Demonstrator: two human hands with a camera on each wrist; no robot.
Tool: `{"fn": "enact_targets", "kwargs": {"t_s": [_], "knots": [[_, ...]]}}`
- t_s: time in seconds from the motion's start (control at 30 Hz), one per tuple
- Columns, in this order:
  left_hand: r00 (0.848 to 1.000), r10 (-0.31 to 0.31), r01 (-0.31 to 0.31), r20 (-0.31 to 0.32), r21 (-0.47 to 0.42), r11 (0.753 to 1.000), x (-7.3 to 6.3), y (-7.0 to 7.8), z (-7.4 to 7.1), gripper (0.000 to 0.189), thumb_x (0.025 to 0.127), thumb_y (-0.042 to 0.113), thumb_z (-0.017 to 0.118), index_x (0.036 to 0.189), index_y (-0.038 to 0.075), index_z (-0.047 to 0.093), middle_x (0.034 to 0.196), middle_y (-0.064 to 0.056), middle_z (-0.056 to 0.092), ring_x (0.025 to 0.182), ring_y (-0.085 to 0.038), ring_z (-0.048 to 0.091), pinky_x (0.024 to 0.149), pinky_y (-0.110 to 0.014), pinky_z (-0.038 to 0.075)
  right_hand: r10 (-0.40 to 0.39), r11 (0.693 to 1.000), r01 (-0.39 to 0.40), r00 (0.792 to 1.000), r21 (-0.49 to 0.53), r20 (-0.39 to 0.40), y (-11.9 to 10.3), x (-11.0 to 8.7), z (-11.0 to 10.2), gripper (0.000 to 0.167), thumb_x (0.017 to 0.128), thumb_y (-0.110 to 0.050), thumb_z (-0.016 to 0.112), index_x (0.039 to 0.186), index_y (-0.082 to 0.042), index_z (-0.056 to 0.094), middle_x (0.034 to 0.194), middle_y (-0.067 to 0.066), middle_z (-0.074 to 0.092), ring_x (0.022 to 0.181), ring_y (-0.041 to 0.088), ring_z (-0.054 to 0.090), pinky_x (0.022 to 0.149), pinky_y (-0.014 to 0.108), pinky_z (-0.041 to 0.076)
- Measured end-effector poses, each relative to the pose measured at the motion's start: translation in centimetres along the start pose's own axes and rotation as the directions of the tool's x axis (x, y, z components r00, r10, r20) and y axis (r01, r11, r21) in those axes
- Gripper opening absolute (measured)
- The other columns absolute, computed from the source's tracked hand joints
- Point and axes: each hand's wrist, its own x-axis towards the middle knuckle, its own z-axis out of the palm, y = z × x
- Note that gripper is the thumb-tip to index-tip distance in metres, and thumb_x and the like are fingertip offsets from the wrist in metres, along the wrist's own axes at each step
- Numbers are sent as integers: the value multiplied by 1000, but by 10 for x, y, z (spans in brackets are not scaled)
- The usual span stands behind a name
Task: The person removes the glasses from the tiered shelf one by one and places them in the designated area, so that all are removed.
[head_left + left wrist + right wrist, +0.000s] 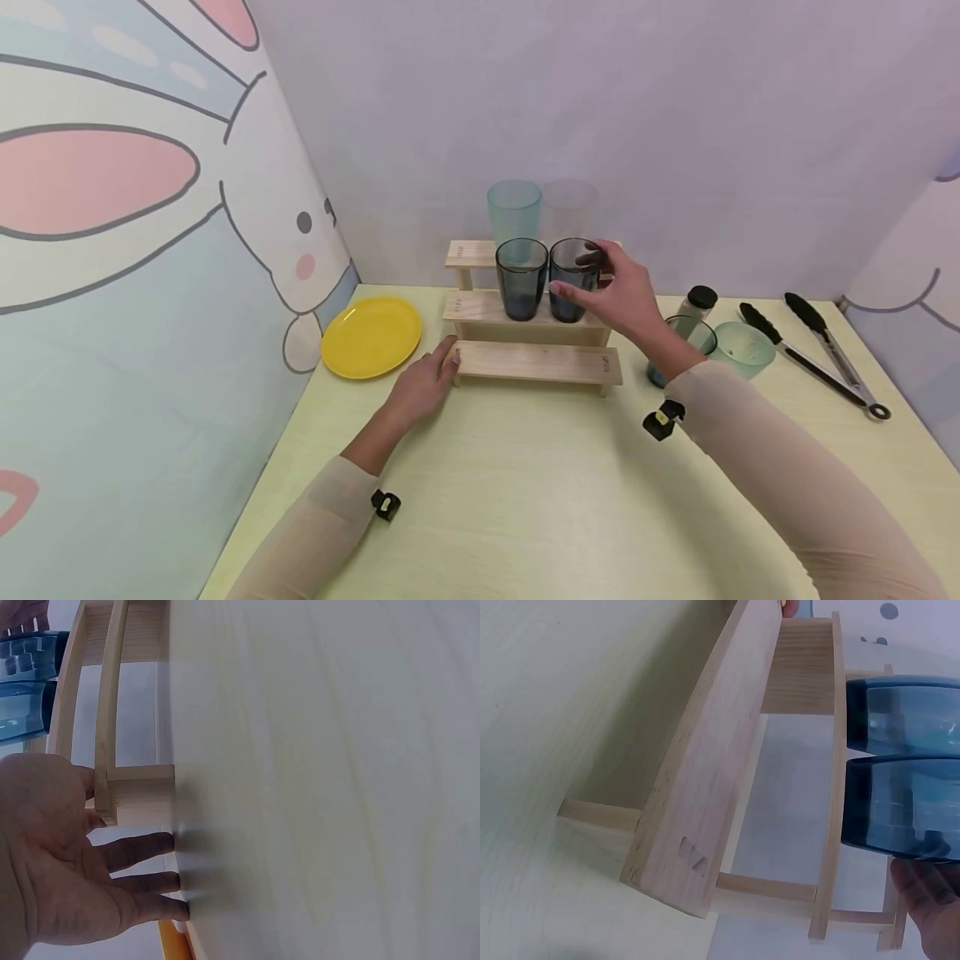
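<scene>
A three-step wooden rack [536,360] stands against the back wall. My left hand [422,386] is at the left end of its lowest step; in the left wrist view, thumb and forefinger pinch the board's end while the other fingers [146,883] reach straight down to the table. On the middle step, two dark blue-grey glasses [521,287] stand upright side by side. My right hand [626,298] grips the right-hand dark glass [566,292], thumb at its front and fingers at the rim. Behind them on the top step are a pale teal cup [513,208] and a clear pinkish cup [572,204].
A yellow plate [372,337] lies left of the rack. To the right, partly behind my right forearm, are another dark glass [693,333], a black-lidded jar [701,302] and a green cup [744,348]. Black-tipped tongs [817,375] lie farther right.
</scene>
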Motion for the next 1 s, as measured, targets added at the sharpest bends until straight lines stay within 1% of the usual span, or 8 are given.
{"fn": "enact_targets", "kwargs": {"t_s": [0.13, 0.2, 0.37, 0.47, 0.63, 0.77, 0.83, 1.0], "knots": [[1000, -22, 22, 21, -17, 1000, 0, 3, -1, 64, 119, 54, 36, 174, 22, 36, 141, -31, 70, 128, -49, 70, 105, -65, 55, -1, 1000, 1, 1000, -9, -26, 0, 1, 3, 95, 91, -57, 88, 165, -13, 47, 143, 13, 71, 122, 35, 68, 103, 54, 54], [1000, -24, 24, 13, -13, 1000, 6, -4, 6, 64, 119, 55, 35, 174, 22, 37, 140, -30, 71, 125, -49, 71, 102, -65, 56, -3, 1000, 2, 999, -11, -32, -1, 2, 3, 94, 92, -56, 88, 165, -13, 47, 143, 13, 72, 121, 35, 68, 103, 54, 54], [999, 32, -31, -24, 19, 999, 17, -30, 23, 72, 116, 68, 26, 174, 27, 37, 135, -28, 74, 119, -47, 73, 95, -62, 58, -5, 1000, 5, 999, -14, -35, -1, 3, 4, 92, 93, -57, 87, 165, -15, 48, 144, 13, 71, 120, 35, 69, 102, 54, 55], [1000, 20, -20, -18, 2, 1000, 14, -26, 19, 72, 116, 68, 27, 174, 26, 37, 136, -27, 74, 121, -46, 73, 98, -63, 58, -4, 1000, 4, 999, -15, -35, -1, 4, 3, 92, 93, -57, 87, 166, -16, 49, 145, 12, 70, 121, 36, 70, 102, 55, 56], [1000, 16, -15, -22, 15, 1000, 20, -34, 26, 73, 115, 69, 25, 174, 27, 36, 133, -29, 73, 116, -47, 74, 93, -63, 58, 16, 1000, -15, 999, 9, -36, -3, 2, 2, 91, 91, -58, 88, 165, -21, 51, 147, 11, 68, 122, 36, 70, 100, 55, 56], [1000, 20, -19, -22, 15, 1000, 19, -31, 23, 73, 116, 68, 24, 174, 26, 36, 134, -29, 73, 117, -48, 74, 92, -63, 58, 50, 998, -48, 998, 34, -41, -3, 0, 0, 90, 89, -61, 89, 164, -28, 53, 148, 9, 67, 121, 34, 70, 95, 50, 56], [1000, 2, -2, -6, -13, 1000, 15, -23, 17, 72, 116, 67, 24, 174, 26, 36, 138, -29, 72, 122, -50, 72, 97, -66, 57, 60, 998, -58, 997, 37, -44, -3, -1, -2, 89, 88, -63, 89, 163, -31, 54, 148, 8, 68, 120, 33, 70, 92, 47, 55], [1000, 11, -11, -5, 10, 1000, 13, -24, 16, 71, 117, 66, 26, 174, 25, 36, 141, -28, 72, 125, -48, 72, 100, -63, 57, 52, 998, -50, 996, 33, -67, -4, -4, -6, 87, 87, -63, 90, 162, -34, 55, 147, 8, 70, 116, 32, 72, 87, 41, 54]]}}
